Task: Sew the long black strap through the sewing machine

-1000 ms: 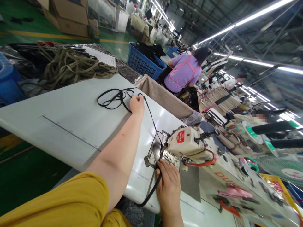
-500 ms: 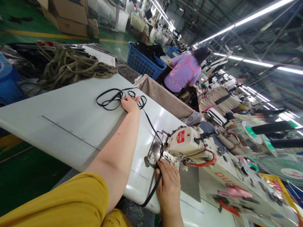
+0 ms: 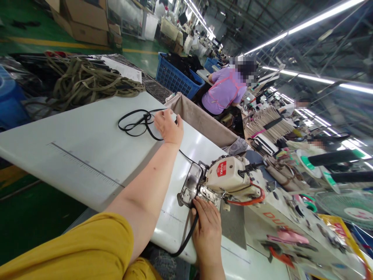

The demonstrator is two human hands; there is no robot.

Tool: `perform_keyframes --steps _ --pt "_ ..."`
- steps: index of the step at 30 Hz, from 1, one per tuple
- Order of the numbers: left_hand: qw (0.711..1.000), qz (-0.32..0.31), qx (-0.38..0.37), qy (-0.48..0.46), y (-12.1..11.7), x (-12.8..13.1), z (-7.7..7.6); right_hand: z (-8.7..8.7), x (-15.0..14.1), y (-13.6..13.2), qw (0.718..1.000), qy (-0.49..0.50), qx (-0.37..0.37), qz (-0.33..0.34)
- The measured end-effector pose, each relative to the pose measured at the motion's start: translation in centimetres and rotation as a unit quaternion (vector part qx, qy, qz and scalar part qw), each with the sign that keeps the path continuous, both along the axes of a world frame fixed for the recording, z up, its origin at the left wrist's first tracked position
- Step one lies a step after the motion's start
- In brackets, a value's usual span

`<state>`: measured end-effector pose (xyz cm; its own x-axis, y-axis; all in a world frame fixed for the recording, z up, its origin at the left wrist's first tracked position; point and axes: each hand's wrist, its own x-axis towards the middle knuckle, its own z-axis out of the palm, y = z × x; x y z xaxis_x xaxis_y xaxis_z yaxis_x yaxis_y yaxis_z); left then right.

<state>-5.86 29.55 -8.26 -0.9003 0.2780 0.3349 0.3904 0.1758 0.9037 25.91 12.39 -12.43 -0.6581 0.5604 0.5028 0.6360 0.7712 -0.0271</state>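
The open left hand (image 3: 168,127) sits just beside the black strap (image 3: 136,123) looped mid-frame on the surface (image 3: 72,155), the right hand (image 3: 207,229) lies over it at the sewing machine (image 3: 224,175), grip unclear, and this feeding step seems to call for steady guidance

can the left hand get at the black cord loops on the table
Likely yes: the left hand rests right beside the black cord loops, with only the table surface between them and nothing standing in the way.
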Motion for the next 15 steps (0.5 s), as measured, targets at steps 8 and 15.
perform_keyframes --steps 8,15 --pt "0.777 -0.545 -0.200 0.243 1.8 4.6 -2.1 0.0 0.0 0.1 1.000 0.001 0.000 0.004" --pt "0.764 -0.520 -0.300 0.236 2.5 4.0 -3.1 0.2 -0.2 0.1 1.000 -0.005 0.003 0.003"
